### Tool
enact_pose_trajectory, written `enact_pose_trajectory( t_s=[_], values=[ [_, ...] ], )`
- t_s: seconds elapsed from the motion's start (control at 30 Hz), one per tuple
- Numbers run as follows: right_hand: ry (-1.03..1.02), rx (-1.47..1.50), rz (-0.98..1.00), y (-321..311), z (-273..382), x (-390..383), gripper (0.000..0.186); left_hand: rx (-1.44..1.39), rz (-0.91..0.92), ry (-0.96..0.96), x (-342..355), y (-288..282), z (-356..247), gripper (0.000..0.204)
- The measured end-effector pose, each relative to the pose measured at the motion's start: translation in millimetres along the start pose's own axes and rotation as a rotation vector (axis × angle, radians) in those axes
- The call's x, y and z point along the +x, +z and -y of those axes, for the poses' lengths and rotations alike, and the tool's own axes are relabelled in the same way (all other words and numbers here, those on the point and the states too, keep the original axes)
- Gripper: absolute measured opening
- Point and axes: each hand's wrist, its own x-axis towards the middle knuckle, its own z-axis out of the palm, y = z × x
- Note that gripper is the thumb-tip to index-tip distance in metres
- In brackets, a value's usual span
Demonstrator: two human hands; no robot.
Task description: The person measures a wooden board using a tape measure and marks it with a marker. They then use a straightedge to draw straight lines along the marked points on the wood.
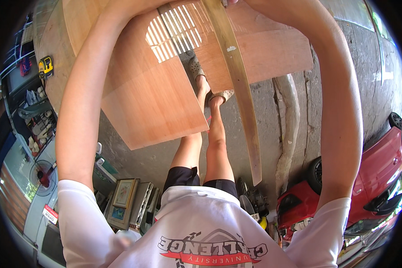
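Observation:
My bare arms reach up past both sides of the view. My left hand is beyond the top edge. Of my right hand (232, 2), only a sliver shows at the top edge, close beside a long, narrow brown wooden strip (239, 80); its grip is hidden. That strip runs from the top edge down past my right leg, its near end above the floor. Thin plywood (156, 102) spreads under my left arm, with another plywood section (263, 58) to the right beneath the strip. Striped sunlight falls across the plywood at the top middle.
A yellow and black tape measure (45, 67) lies at far left. Framed pictures (123, 196) lean at lower left, near a fan (43, 178). A red car (375, 169) stands at right. My feet in clogs (195, 68) are on the concrete floor (165, 156).

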Motion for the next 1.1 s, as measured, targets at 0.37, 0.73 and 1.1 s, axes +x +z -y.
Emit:
enact_pose_trajectory(
  t_s=[0.37,0.73,1.1],
  values=[
    [-0.281,-0.029,-0.136,7.4,-10.5,-6.4,0.025,-0.012,0.008,0.020,2.7,-4.2,-1.4,0.131],
    [0.019,-0.011,0.028,-2.4,8.6,-3.3,0.027,-0.029,0.043,-0.032,2.4,-5.5,-3.5,0.133],
    [0.009,0.007,-0.007,4.4,2.8,0.2,0.027,0.007,0.056,-0.020,2.5,-6.4,0.4,0.137]
  ],
)
